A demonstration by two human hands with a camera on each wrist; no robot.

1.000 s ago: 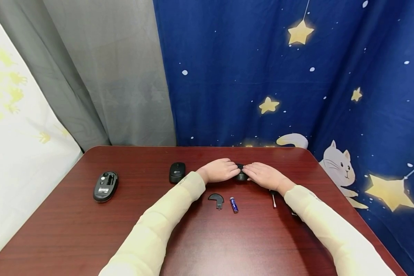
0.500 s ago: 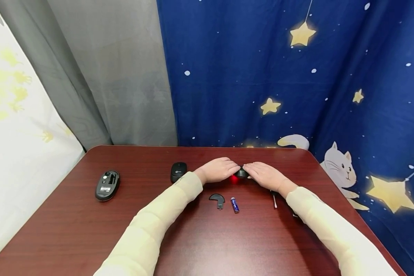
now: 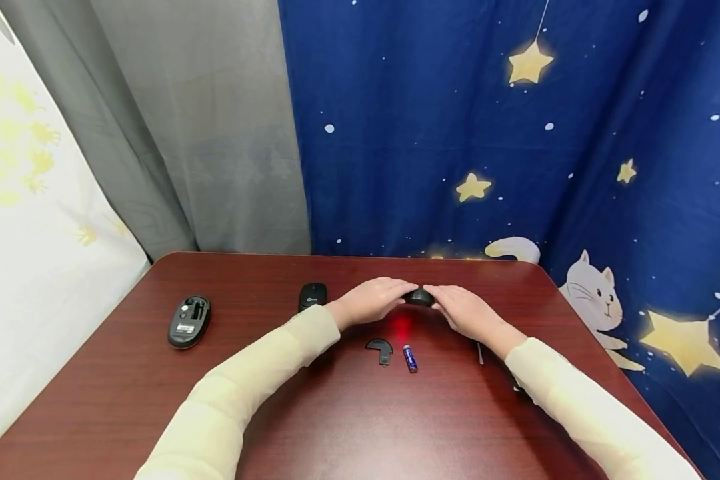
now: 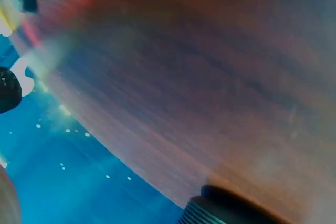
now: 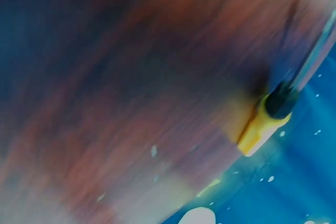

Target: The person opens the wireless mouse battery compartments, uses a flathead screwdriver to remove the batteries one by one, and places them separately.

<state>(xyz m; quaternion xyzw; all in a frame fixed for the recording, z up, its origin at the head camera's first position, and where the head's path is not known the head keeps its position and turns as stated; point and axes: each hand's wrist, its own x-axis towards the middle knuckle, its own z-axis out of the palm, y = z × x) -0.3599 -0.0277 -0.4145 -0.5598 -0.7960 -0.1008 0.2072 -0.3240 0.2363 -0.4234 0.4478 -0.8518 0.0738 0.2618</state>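
Observation:
Both hands hold a black computer mouse (image 3: 419,297) between them near the table's far side. My left hand (image 3: 369,300) grips its left end with the fingertips, and my right hand (image 3: 467,312) grips its right end. The mouse is tilted, and its red light falls on the table in front of it. Closer in lie a dark curved battery cover (image 3: 381,349) and a blue battery (image 3: 411,359). Beside the right wrist lies a screwdriver with a yellow and black handle (image 5: 262,124); the forearm partly hides it in the head view.
A second black mouse (image 3: 313,295) stands behind the left forearm. At the far left a third mouse (image 3: 189,323) lies upside down, its battery compartment uncovered. A blue star-patterned curtain (image 3: 396,133) hangs behind the table (image 3: 348,413).
The held mouse has tipped up between the hands. Its red glow has appeared and spread nearer on the table. Both forearms have shifted slightly, and the view has turned a little left.

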